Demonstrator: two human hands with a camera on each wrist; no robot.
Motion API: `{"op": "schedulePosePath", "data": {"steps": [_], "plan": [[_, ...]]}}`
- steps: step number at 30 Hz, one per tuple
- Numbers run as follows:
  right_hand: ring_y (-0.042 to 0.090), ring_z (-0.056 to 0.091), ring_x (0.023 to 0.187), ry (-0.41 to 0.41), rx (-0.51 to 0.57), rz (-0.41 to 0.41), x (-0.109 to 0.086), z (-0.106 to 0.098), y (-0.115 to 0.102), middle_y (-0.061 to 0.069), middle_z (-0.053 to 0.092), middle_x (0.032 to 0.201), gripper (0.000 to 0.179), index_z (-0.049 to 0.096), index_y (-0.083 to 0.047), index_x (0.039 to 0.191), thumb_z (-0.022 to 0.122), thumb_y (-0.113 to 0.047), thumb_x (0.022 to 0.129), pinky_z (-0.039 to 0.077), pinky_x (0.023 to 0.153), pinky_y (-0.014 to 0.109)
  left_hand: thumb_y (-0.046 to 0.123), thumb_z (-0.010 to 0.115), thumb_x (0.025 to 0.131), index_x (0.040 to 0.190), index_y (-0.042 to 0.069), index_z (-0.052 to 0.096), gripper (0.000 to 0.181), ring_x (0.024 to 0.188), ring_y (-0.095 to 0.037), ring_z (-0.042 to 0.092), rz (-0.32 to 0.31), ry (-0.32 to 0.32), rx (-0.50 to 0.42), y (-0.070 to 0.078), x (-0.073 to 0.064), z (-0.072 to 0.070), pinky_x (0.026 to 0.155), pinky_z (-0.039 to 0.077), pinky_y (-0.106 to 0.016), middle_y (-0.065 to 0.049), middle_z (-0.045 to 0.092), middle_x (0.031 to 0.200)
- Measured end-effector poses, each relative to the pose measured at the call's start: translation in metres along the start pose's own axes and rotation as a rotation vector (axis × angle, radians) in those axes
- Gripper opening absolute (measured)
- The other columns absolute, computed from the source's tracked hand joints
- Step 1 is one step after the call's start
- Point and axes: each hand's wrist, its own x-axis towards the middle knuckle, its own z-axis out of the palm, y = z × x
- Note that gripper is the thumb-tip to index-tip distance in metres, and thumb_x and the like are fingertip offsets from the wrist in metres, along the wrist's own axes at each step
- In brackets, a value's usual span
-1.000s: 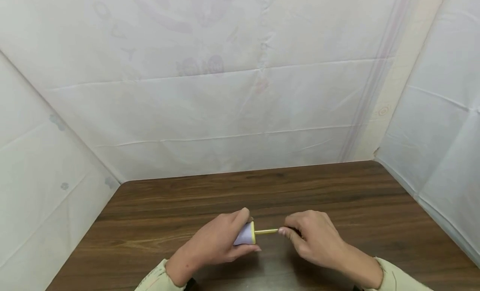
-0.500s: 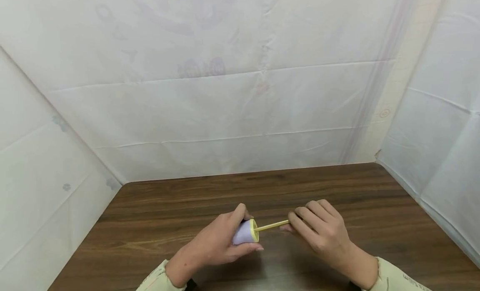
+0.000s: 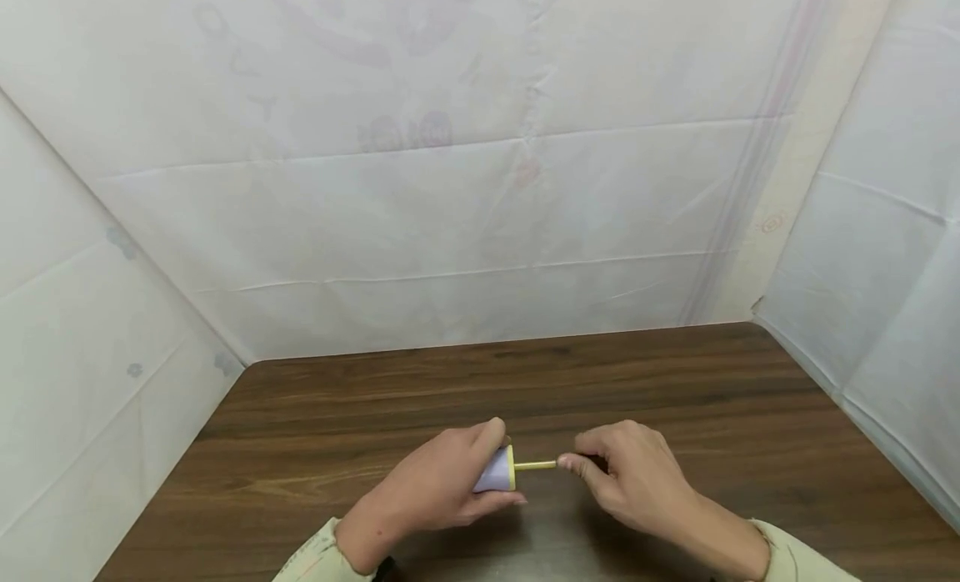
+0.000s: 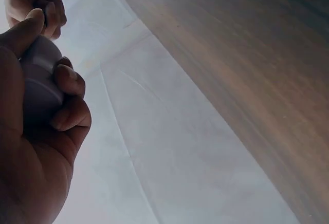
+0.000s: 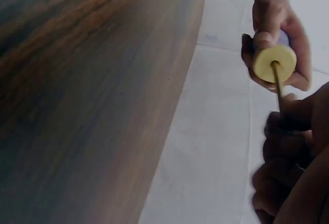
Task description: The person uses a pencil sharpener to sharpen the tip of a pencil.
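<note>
Leftward, a white sheet (image 3: 67, 332) lines the table's (image 3: 337, 419) left edge; a far sheet (image 3: 420, 223) hangs behind its far edge. Over the table's near half, the left hand (image 3: 431, 482) curls round a lavender cylinder (image 3: 491, 475), its back end hidden in the palm. A thin yellow rod (image 3: 536, 465) runs from the cylinder's yellow end face (image 5: 263, 71) to the right hand (image 3: 637, 478), which pinches and covers its end, back of the hand upward, lower fingers dim. Rightmost, another sheet (image 3: 885, 257) flanks the right edge.
</note>
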Motion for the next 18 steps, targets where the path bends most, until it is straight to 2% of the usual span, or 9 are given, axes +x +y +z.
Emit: {"op": "schedulePosePath", "data": {"steps": [2, 4, 7, 9, 11, 13, 15, 18], "plan": [[-0.013, 0.019, 0.054, -0.053, -0.019, 0.036, 0.000, -0.001, 0.000, -0.024, 0.023, 0.063, 0.053, 0.040, -0.029, 0.062, 0.083, -0.032, 0.093, 0.018, 0.045, 0.011, 0.056, 0.070, 0.099, 0.114, 0.016, 0.047, 0.049, 0.069, 0.003, 0.051, -0.004, -0.010, 0.024, -0.001, 0.000, 0.001, 0.059, 0.043, -0.012, 0.010, 0.055, 0.090], [-0.012, 0.027, 0.055, -0.041, -0.058, -0.032, 0.001, -0.002, 0.002, -0.022, 0.032, 0.065, 0.043, 0.048, -0.028, 0.068, 0.084, -0.033, 0.092, 0.024, 0.046, 0.011, 0.056, 0.070, 0.099, 0.114, 0.016, 0.046, 0.049, 0.069, 0.002, 0.052, -0.018, -0.007, -0.002, -0.002, 0.000, 0.002, 0.059, 0.044, -0.013, 0.010, 0.055, 0.091], [-0.008, 0.038, 0.058, 0.063, -0.106, -0.224, 0.007, -0.005, 0.006, -0.016, 0.047, 0.074, 0.026, 0.063, -0.023, 0.083, 0.077, -0.037, 0.099, 0.033, 0.050, 0.009, 0.056, 0.072, 0.097, 0.112, 0.017, 0.045, 0.050, 0.070, 0.002, 0.054, -0.040, 0.022, -0.070, -0.003, -0.001, 0.003, 0.059, 0.046, -0.014, 0.011, 0.056, 0.092], [-0.004, 0.043, 0.061, 0.153, -0.127, -0.385, 0.013, -0.006, 0.007, -0.009, 0.054, 0.081, 0.025, 0.068, -0.015, 0.090, 0.068, -0.035, 0.106, 0.038, 0.052, 0.010, 0.055, 0.074, 0.096, 0.111, 0.018, 0.045, 0.050, 0.070, 0.001, 0.055, -0.045, 0.046, -0.110, -0.003, -0.001, 0.003, 0.060, 0.048, -0.015, 0.011, 0.057, 0.093], [0.001, 0.041, 0.060, 0.252, -0.169, -0.526, 0.019, -0.008, 0.007, -0.004, 0.054, 0.080, 0.033, 0.068, -0.010, 0.088, 0.060, -0.031, 0.111, 0.037, 0.050, 0.010, 0.054, 0.075, 0.096, 0.110, 0.018, 0.045, 0.049, 0.070, 0.001, 0.056, -0.045, 0.057, -0.139, -0.003, -0.001, 0.002, 0.060, 0.048, -0.015, 0.011, 0.057, 0.093], [0.003, 0.039, 0.059, 0.344, -0.208, -0.638, 0.025, -0.009, 0.005, -0.002, 0.052, 0.077, 0.037, 0.065, -0.008, 0.081, 0.057, -0.026, 0.112, 0.034, 0.048, 0.011, 0.055, 0.075, 0.096, 0.110, 0.018, 0.045, 0.049, 0.070, 0.001, 0.056, -0.044, 0.056, -0.148, -0.002, -0.001, 0.002, 0.060, 0.048, -0.015, 0.011, 0.057, 0.093], [0.004, 0.035, 0.058, 0.408, -0.231, -0.696, 0.028, -0.009, 0.003, -0.001, 0.049, 0.073, 0.039, 0.062, -0.008, 0.076, 0.057, -0.023, 0.112, 0.029, 0.047, 0.009, 0.055, 0.074, 0.097, 0.112, 0.018, 0.046, 0.049, 0.071, 0.002, 0.056, -0.041, 0.047, -0.145, -0.001, -0.001, 0.001, 0.060, 0.048, -0.014, 0.011, 0.058, 0.094], [0.003, 0.031, 0.058, 0.448, -0.226, -0.707, 0.028, -0.007, 0.001, -0.002, 0.044, 0.071, 0.042, 0.059, -0.009, 0.072, 0.057, -0.022, 0.111, 0.023, 0.048, 0.008, 0.056, 0.073, 0.097, 0.114, 0.016, 0.046, 0.050, 0.071, 0.003, 0.056, -0.039, 0.035, -0.121, 0.000, 0.000, 0.000, 0.060, 0.047, -0.014, 0.010, 0.059, 0.094]]}}
